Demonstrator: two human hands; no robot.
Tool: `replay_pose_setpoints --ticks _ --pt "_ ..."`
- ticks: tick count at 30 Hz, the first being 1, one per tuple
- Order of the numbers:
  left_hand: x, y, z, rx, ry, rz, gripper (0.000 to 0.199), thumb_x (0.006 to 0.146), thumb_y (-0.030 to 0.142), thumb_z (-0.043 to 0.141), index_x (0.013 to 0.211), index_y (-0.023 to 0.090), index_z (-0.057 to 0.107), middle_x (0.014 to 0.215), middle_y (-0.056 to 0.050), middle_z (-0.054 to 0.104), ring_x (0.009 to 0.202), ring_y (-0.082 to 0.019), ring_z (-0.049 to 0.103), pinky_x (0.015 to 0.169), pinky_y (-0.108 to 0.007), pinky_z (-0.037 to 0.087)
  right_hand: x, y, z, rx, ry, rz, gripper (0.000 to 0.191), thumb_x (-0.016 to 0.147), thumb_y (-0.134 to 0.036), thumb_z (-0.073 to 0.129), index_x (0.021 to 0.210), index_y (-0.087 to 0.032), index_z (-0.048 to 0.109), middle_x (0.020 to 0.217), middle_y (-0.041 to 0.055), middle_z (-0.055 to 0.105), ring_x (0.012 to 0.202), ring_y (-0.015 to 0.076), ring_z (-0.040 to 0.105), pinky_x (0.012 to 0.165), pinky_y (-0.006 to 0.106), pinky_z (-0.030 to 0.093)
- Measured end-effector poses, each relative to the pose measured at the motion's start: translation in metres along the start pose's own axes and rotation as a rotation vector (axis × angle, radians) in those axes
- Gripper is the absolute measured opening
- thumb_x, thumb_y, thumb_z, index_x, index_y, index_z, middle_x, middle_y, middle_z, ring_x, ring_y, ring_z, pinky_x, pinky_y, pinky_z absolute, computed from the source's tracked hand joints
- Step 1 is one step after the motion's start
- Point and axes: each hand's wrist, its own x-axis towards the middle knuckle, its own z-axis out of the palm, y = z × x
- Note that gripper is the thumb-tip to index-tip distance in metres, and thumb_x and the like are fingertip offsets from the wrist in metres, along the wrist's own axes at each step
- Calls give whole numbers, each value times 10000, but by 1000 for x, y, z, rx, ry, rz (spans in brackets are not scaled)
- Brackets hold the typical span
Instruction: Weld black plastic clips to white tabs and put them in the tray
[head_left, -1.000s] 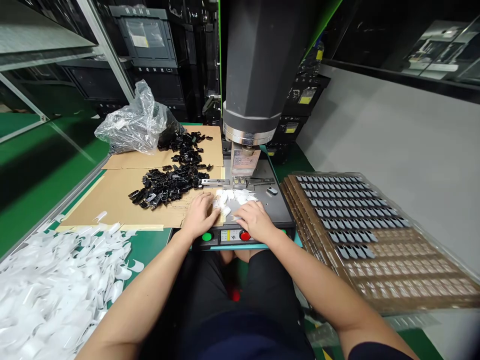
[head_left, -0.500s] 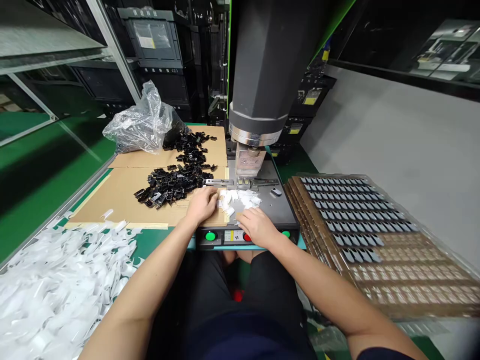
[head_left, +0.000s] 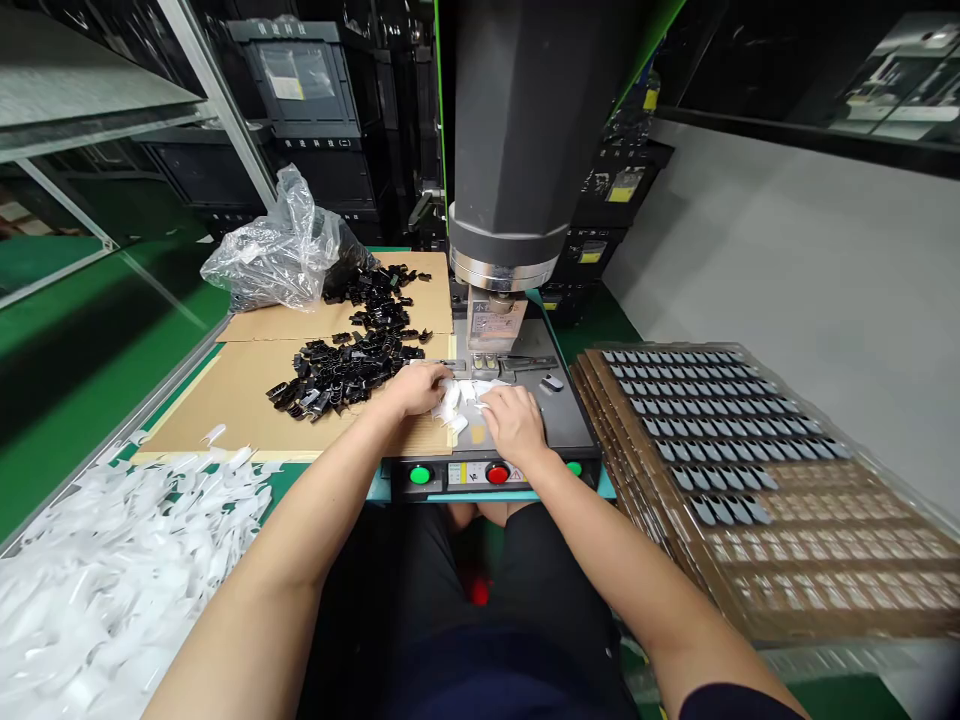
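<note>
A small pile of thin white plastic pieces (head_left: pixel 451 402) lies on the dark machine bed (head_left: pixel 566 425), between my two hands. At its left edge is my left hand (head_left: pixel 417 388), fingers slightly bent and touching the pieces; no piece shows gripped in it. My right hand (head_left: pixel 517 424) rests palm down at the pile's right side, fingers stretched over the pieces and partly hiding them. Just behind the pile, a metal fixture (head_left: pixel 486 363) sits below the clear-sided press head (head_left: pixel 495 320). One dark, grey-topped part (head_left: pixel 552 382) lies to the right.
Black plastic clips (head_left: pixel 345 368) are heaped on cardboard (head_left: pixel 217 385) at left, beside a clear bag (head_left: pixel 277 250). Many loose white pieces (head_left: pixel 127 580) cover the near left. Red (head_left: pixel 497 474) and green buttons (head_left: pixel 421 475) line the machine front. Stacked trays (head_left: pixel 825 510) stand right.
My right hand has moved forward and slightly right, uncovering the red button. My left hand has shifted a little forward and right. The white pile between them is bunched closer together.
</note>
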Motion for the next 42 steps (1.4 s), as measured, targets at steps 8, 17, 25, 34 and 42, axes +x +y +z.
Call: replay_pose_setpoints --ticks 8,17,25,34,42 --pt "0 -8 3 -471 37 -124 200 847 321 746 1017 219 772 885 -27 728 766 -187 630 738 -321 523 -3 9 6 161 185 228 188 1014 -226 583 1142 -221 720 1252 121 686 1191 318 554 1056 463 468" --pt "-32 0 0 -589 233 -119 296 924 469 724 1059 208 758 1027 -77 772 877 -215 696 863 -387 590 2 9 12 100 88 349 377 970 -237 601 1330 -204 708 1476 139 635 1409 364 485 1196 547 405" --pt "-69 34 40 -60 206 15 774 977 637 649 1598 197 509 1730 -187 390 1619 -390 343 1324 -579 312 1 12 13 168 -27 256 366 981 -231 584 1305 -228 753 1548 96 617 1500 343 448 1263 538 392" --pt "-57 65 66 43 126 -84 864 1040 698 471 1697 149 351 1791 -236 251 1669 -419 226 1342 -641 199 -19 36 7 209 81 239 493 995 -269 570 1475 -168 614 1589 166 573 1551 343 436 1292 584 379" --pt "-37 94 87 -1 222 -103 759 1040 537 517 1675 142 388 1785 -226 277 1680 -420 182 1347 -643 188 -13 30 23 95 -109 251 678 1053 -371 497 1690 -177 369 1754 168 367 1658 372 266 1345 620 230"
